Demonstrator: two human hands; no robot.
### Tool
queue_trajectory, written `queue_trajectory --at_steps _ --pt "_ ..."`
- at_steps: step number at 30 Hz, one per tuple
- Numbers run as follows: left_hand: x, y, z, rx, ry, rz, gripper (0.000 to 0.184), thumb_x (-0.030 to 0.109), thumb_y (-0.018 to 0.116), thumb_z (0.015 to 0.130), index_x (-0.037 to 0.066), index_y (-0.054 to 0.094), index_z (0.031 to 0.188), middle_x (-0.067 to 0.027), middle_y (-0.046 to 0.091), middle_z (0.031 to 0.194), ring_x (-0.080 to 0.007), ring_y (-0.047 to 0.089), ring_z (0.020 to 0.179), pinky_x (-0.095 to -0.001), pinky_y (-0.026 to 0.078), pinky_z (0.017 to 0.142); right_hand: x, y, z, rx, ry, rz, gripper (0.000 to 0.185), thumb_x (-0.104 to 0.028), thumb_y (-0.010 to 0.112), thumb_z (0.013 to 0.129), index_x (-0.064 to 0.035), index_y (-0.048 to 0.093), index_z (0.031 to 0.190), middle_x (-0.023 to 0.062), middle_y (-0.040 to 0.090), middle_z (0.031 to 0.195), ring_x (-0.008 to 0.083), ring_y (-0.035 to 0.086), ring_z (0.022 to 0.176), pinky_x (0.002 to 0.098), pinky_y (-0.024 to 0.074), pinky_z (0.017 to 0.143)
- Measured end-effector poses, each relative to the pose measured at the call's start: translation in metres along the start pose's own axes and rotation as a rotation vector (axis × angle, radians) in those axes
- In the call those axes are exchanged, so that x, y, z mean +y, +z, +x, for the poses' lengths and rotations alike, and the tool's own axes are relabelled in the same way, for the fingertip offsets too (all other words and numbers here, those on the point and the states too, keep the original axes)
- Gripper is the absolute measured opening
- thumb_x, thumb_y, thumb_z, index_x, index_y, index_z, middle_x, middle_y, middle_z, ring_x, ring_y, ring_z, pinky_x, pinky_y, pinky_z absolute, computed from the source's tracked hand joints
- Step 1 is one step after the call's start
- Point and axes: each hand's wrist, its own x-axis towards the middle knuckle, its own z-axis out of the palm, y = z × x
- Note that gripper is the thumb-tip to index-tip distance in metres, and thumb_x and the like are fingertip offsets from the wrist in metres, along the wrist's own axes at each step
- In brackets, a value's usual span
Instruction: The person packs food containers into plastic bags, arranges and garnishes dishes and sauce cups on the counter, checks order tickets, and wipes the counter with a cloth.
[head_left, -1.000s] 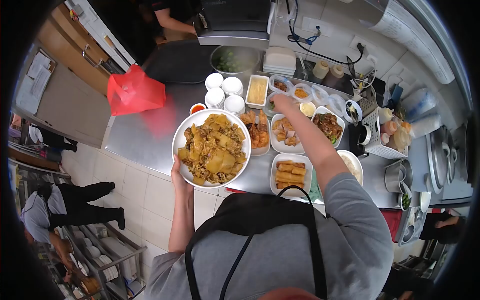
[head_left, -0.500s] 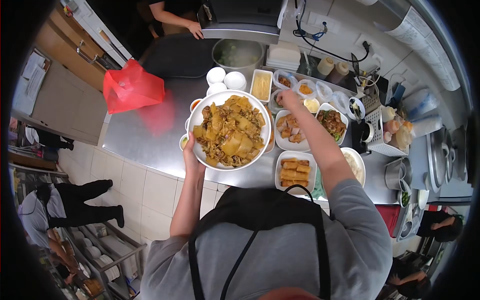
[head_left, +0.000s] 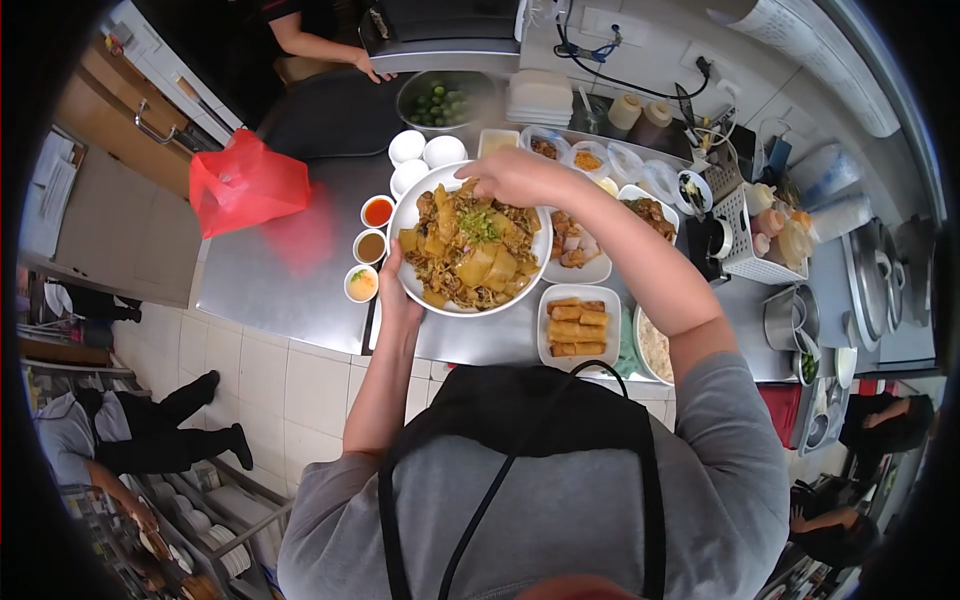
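My left hand [head_left: 400, 295] grips the near-left rim of a round white plate [head_left: 543, 245], held up over the steel counter. Broad flat noodles [head_left: 485, 266] with brown bits fill the plate, and a small heap of chopped green garnish [head_left: 481, 226] sits on top. Over the plate's far edge is my right hand [head_left: 525, 178], its fingers drawn together and pointing at the noodles; whatever is between the fingertips is hidden. Left of the plate stand small cups of red sauce [head_left: 377, 211], brown sauce [head_left: 369, 246] and a pale dip [head_left: 361, 284].
A dish of fried rolls [head_left: 578, 325] and a dish of sliced meat [head_left: 577, 250] stand right of the plate. White lidded tubs [head_left: 407, 147] and a pot of green items [head_left: 440, 105] lie beyond. A red plastic bag [head_left: 248, 185] sits left. Another person's hand [head_left: 372, 65] rests at the back.
My right hand has moved left from the ingredient tubs to above the plate. Green garnish now lies on the noodles. My left hand still holds the plate.
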Motion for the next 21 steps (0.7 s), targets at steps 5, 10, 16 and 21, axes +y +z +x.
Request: queue_trajectory --at_steps 5,10,16,21 --pt "-0.007 0.0 -0.001 -0.021 0.041 0.007 0.043 0.03 0.04 0.088 -0.002 0.038 0.118 -0.0139 0.046 0.117 -0.0241 0.046 0.107 -0.0361 0.037 0.09 -0.021 -0.011 -0.002 0.127 0.038 -0.052 0.007 -0.004 0.059 0.064 -0.0047 0.054 0.069 0.0135 0.057 0.074 0.0298 0.056 0.071 0.0373 0.0431 0.061" --pt "-0.007 0.013 -0.009 -0.07 0.002 -0.002 0.046 0.033 0.039 0.088 0.001 0.035 0.121 -0.0134 0.044 0.119 -0.0253 0.044 0.108 -0.0373 0.035 0.092 -0.028 -0.002 -0.031 -0.113 -0.155 -0.041 0.019 0.004 0.056 0.059 -0.0047 0.061 0.075 0.0096 0.048 0.107 0.026 0.052 0.093 0.0327 0.0415 0.079" --pt "-0.011 0.022 -0.021 -0.096 0.018 0.04 0.047 0.033 0.038 0.088 0.0 0.035 0.12 -0.014 0.044 0.118 -0.0256 0.045 0.107 -0.0371 0.036 0.09 -0.036 -0.006 -0.066 0.143 -0.338 -0.157 0.017 -0.003 0.058 0.067 -0.0042 0.06 0.084 0.0109 0.055 0.099 0.0263 0.054 0.087 0.0348 0.0434 0.076" --pt "-0.03 0.036 -0.035 -0.123 0.019 0.087 0.048 0.034 0.039 0.088 -0.001 0.035 0.121 -0.0143 0.044 0.118 -0.0255 0.045 0.107 -0.0368 0.037 0.09 -0.027 -0.033 -0.127 0.285 -0.005 -0.032 0.021 -0.014 0.059 0.072 -0.0053 0.059 0.09 0.0114 0.057 0.093 0.0278 0.055 0.086 0.035 0.0433 0.076"
